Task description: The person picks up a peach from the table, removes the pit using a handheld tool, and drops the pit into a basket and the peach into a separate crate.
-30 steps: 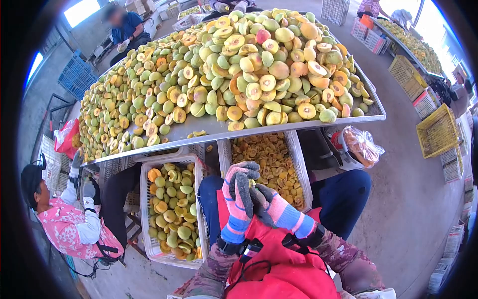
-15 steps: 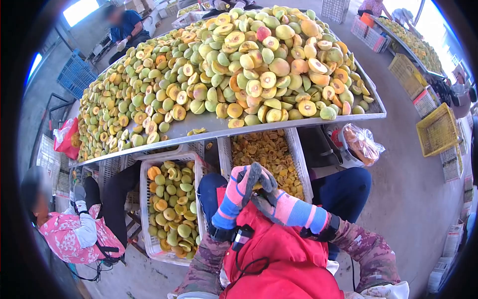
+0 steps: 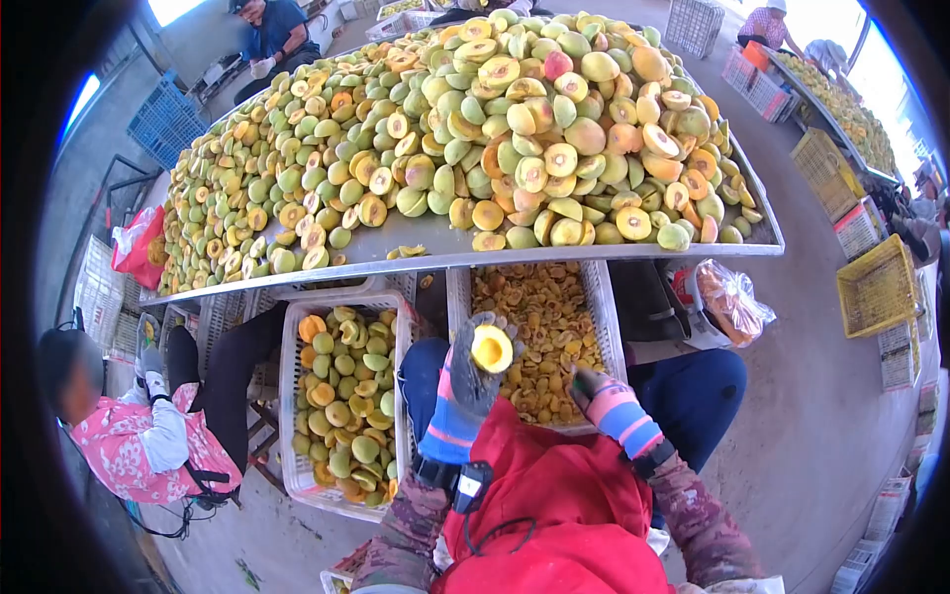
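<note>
My left hand [image 3: 473, 371], in a pink and blue glove with dark palm, holds a halved fruit [image 3: 492, 349], its hollow yellow face turned up. My right hand [image 3: 606, 396], gloved the same way, is to the right with its fingers bent together over the right edge of the crate of small fruit pieces [image 3: 539, 327]; whatever its fingers hold is too small to make out. A white crate of fruit halves [image 3: 404, 396] stands to the left of my left hand. Beyond both hands, halved fruit [image 3: 554, 158] is heaped on the metal table [image 3: 445, 259].
A person in a pink patterned top [image 3: 139, 445] sits at the left; another in dark blue [image 3: 282, 40] is behind the table. A plastic bag [image 3: 732, 302] lies right of the crates. Yellow crates [image 3: 876, 287] and a second fruit-covered table [image 3: 836, 109] stand at the right.
My hands have moved apart: the left turned palm up, showing the fruit half, and the right shifted right. The whole view has shifted slightly.
</note>
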`<act>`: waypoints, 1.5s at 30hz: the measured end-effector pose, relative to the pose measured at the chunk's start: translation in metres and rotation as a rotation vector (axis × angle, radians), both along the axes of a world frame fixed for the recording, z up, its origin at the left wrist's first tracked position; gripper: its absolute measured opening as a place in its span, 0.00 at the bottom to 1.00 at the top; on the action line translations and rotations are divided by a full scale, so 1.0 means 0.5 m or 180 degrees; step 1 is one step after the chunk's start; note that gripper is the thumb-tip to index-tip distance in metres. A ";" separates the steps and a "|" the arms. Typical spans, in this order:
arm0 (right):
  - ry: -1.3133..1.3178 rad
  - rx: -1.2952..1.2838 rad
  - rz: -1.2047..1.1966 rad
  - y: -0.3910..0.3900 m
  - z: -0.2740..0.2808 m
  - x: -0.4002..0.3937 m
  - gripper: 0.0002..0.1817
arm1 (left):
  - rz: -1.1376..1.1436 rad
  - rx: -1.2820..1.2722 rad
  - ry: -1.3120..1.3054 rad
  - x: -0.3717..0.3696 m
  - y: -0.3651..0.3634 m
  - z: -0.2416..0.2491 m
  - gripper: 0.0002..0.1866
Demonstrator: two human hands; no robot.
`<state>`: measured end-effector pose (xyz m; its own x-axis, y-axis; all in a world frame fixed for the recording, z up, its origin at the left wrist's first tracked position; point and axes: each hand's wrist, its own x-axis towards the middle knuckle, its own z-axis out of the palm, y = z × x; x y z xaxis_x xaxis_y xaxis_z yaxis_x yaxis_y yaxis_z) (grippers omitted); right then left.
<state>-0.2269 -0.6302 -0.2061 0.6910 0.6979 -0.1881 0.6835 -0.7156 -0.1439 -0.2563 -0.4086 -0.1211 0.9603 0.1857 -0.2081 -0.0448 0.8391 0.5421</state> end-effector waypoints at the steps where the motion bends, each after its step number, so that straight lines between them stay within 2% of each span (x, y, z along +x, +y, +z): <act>1: 0.0354 0.0990 -0.0558 0.018 0.061 0.009 0.14 | 0.0185 0.0575 -0.0131 -0.001 -0.006 -0.006 0.16; 2: 0.0759 0.1962 -0.1158 0.042 0.124 0.003 0.14 | 0.0339 0.1144 -0.0203 -0.017 -0.014 -0.013 0.15; 3: 0.1217 0.2507 -0.1213 0.066 0.153 0.003 0.13 | 0.0316 0.1132 -0.0188 -0.026 -0.019 -0.009 0.15; 5: 0.1021 0.2556 -0.0985 0.113 0.194 0.001 0.13 | 0.0243 0.3213 -0.0221 -0.030 -0.024 0.024 0.19; 6: 0.1016 0.2560 -0.0991 0.128 0.197 0.001 0.13 | 0.0358 0.3853 -0.0352 -0.035 -0.024 0.036 0.21; 7: 0.0890 0.2378 -0.0880 0.142 0.199 0.003 0.13 | 0.0366 0.3855 -0.0356 -0.038 -0.017 0.032 0.21; 9: 0.0774 0.2186 -0.0736 0.160 0.195 0.006 0.13 | 0.0990 0.5527 -0.0733 -0.044 0.002 0.006 0.18; 10: 0.0664 0.2053 -0.0756 0.167 0.188 0.009 0.13 | 0.1010 0.5525 -0.0712 -0.047 0.002 -0.017 0.18; 12: 0.0572 0.1912 -0.0774 0.174 0.177 0.008 0.13 | 0.0603 0.2177 -0.0083 -0.061 -0.005 -0.048 0.24; 13: 0.0722 0.2001 -0.0778 0.180 0.173 0.008 0.13 | 0.0622 0.2188 -0.0072 -0.074 0.006 -0.055 0.24; 15: 0.1005 0.2199 -0.0764 0.200 0.163 0.017 0.12 | 0.0880 0.5941 0.0184 -0.087 0.037 -0.026 0.27; 16: 0.1067 0.2544 -0.0716 0.212 0.146 0.013 0.13 | 0.0676 0.5213 0.0216 -0.080 0.044 -0.011 0.28; 17: 0.1225 0.2431 -0.0722 0.220 0.177 0.005 0.13 | 0.0534 0.6171 0.0597 -0.090 0.057 -0.011 0.29; 19: 0.0984 0.2296 -0.0466 0.246 0.170 -0.007 0.12 | 0.0734 0.5467 0.0400 -0.096 0.063 -0.001 0.30; 22: 0.0785 0.1910 -0.0598 0.259 0.111 0.020 0.13 | 0.0818 0.5501 0.0165 -0.116 0.086 -0.049 0.31; 23: 0.0776 0.1918 -0.0600 0.256 0.086 0.034 0.13 | 0.1088 0.6710 0.0235 -0.131 0.086 -0.037 0.31; 25: 0.0811 0.1435 -0.1041 0.229 0.035 0.076 0.15 | 0.1022 0.5848 0.0091 -0.125 0.123 0.044 0.28; 27: 0.0746 0.1262 -0.1318 0.171 -0.010 0.097 0.19 | 0.1997 0.3103 0.1419 -0.191 0.222 -0.034 0.24; 29: 0.0682 0.1256 -0.1581 0.120 -0.056 0.091 0.18 | 0.1253 0.4878 0.1955 -0.259 0.351 -0.104 0.20; 30: 0.0710 0.1286 -0.1702 0.106 -0.057 0.086 0.17 | 0.1269 0.4887 0.1934 -0.231 0.342 -0.073 0.20; 32: 0.0846 0.1416 -0.1751 0.097 -0.053 0.080 0.16 | 0.1493 0.7215 0.1650 -0.137 0.327 -0.010 0.19; 33: 0.1028 0.1508 -0.1782 0.091 -0.048 0.067 0.15 | 0.1642 0.6607 0.1116 -0.062 0.309 0.013 0.20; 34: 0.0635 0.1865 -0.1536 0.090 -0.045 0.053 0.14 | 0.1466 0.5765 0.1005 0.018 0.297 0.015 0.22; 36: 0.0639 0.2022 -0.1464 0.084 -0.016 0.036 0.14 | 0.0982 0.5942 0.0975 0.189 0.270 0.025 0.24; 39: 0.0708 0.2375 -0.1378 0.056 0.045 0.000 0.14 | -0.0633 0.6419 0.2272 0.412 0.243 -0.022 0.37; 41: 0.1094 0.2637 -0.1483 0.040 0.082 -0.018 0.13 | -0.0257 0.6519 0.2401 0.460 0.224 -0.067 0.41; 42: 0.1169 0.2734 -0.1550 0.034 0.093 -0.023 0.11 | 0.0097 0.6309 0.2455 0.457 0.218 -0.079 0.39; 43: 0.1178 0.2738 -0.1546 0.031 0.100 -0.028 0.11 | 0.0097 0.6314 0.2465 0.448 0.241 -0.107 0.39; 45: 0.1109 0.3043 -0.1741 0.025 0.110 -0.027 0.11 | 0.1138 0.4523 0.0659 0.442 0.308 -0.184 0.30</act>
